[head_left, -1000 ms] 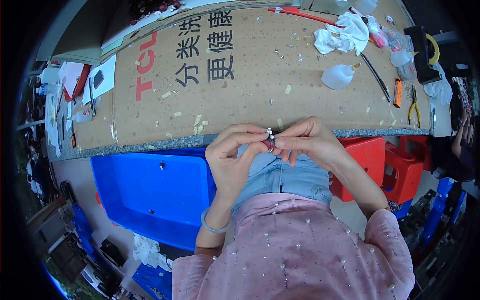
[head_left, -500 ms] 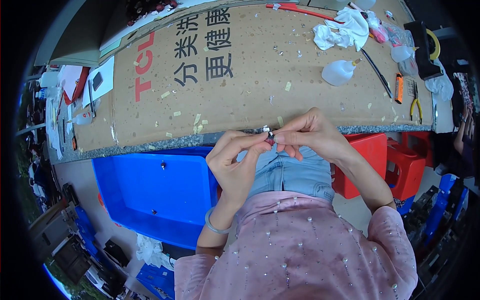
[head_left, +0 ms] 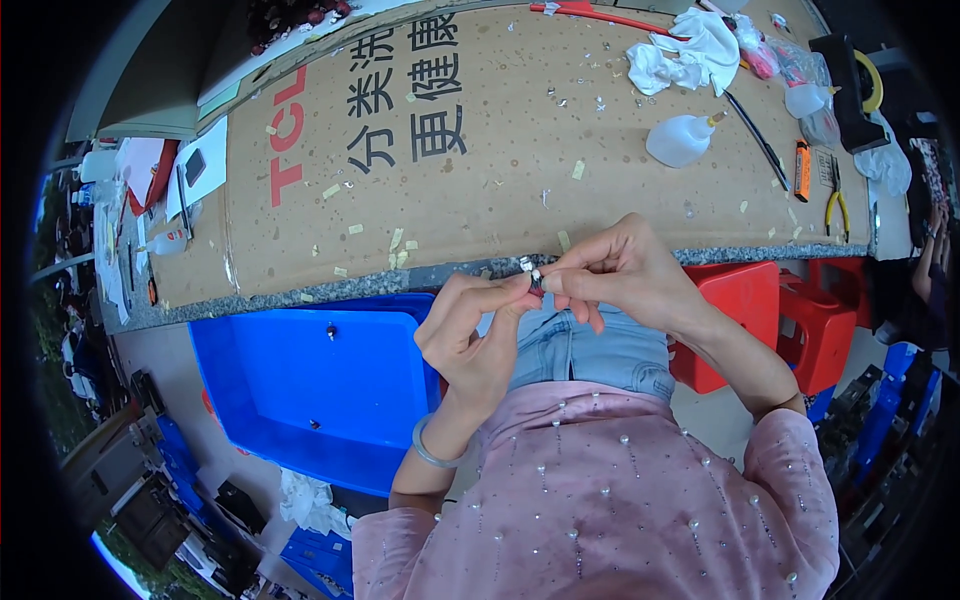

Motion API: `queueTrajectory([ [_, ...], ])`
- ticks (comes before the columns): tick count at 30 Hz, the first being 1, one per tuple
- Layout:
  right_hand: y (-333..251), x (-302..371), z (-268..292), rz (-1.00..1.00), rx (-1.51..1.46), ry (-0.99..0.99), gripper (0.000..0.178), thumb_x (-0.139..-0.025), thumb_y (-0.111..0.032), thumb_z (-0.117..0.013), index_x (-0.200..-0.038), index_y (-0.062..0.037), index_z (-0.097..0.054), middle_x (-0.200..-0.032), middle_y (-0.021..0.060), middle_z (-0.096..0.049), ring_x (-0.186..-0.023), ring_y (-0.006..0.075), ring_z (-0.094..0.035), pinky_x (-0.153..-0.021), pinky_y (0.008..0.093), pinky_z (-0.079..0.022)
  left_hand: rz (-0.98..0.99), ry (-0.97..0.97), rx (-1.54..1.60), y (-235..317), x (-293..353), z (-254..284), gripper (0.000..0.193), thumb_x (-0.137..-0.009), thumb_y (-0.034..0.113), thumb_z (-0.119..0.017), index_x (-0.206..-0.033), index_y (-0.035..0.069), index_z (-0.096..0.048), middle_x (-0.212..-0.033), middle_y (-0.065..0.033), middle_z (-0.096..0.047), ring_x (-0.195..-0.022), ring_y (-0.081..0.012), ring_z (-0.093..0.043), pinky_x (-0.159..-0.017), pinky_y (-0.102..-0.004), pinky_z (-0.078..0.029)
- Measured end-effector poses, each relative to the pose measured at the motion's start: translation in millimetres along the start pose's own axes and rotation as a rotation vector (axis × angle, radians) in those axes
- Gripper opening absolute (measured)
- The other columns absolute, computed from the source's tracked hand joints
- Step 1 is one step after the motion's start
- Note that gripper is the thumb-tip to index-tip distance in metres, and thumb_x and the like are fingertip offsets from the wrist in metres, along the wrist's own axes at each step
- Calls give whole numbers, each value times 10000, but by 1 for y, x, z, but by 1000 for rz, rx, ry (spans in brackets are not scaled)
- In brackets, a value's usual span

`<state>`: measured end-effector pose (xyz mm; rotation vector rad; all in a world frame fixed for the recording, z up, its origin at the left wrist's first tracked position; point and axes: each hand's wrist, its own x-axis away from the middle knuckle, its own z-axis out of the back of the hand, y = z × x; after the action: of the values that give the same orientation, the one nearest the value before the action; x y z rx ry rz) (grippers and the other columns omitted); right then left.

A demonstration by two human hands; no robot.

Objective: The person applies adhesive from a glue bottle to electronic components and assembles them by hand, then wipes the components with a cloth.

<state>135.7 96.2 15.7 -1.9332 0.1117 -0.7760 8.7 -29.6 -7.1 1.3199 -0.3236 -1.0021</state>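
Note:
Just in front of the bench edge, both of my hands meet around a small dark part with a shiny silver-white top. My left hand pinches it between thumb and forefinger from the left. From the other side, my right hand has its thumb and forefinger closed at the same part, its remaining fingers curled below. The fingertips hide most of the part, and its exact kind is too small to make out. Below the hands is my lap in light blue jeans.
Brown cardboard covers the bench, dotted with pale tape scraps. A squeeze bottle, white cloth, orange cutter, yellow-handled pliers and tape dispenser lie right. A blue bin with small parts stands left, red stools right.
The silver-white top of the part has tilted and shifted slightly left between my fingers. Both hands keep their pinch; the whole view has shifted a little.

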Motion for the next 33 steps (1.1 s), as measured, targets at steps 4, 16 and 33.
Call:
queueTrajectory([
  [4, -1, 1, -1, 36, -20, -17, 131, -816, -26, -611, -891, 58, -678, -612, 89, -621, -483, 107, -567, -424, 226, -445, -4, 5, 1, 2, 3, 0, 167, -682, -128, -679, -815, -28, -663, -714, -103, -631, -608, -136, -604, -524, -216, -468],
  [16, -7, -3, -1, 4, -40, -53, 143, -839, -31, -578, -882, 74, -665, -690, 118, -645, -546, 144, -624, -511, 243, -515, -13, 32, 29, -1, 2, -3, 174, -696, -160, -643, -825, -44, -656, -757, -122, -616, -624, -155, -629, -545, -221, -514],
  [33, -14, -11, -2, -59, -69, -113, 170, -834, -81, -599, -824, 78, -658, -668, 107, -636, -534, 145, -624, -499, 225, -498, 106, 83, 23, -4, 3, 1, 177, -656, -72, -735, -804, 10, -684, -693, -52, -601, -565, -80, -505, -441, -198, -274],
])
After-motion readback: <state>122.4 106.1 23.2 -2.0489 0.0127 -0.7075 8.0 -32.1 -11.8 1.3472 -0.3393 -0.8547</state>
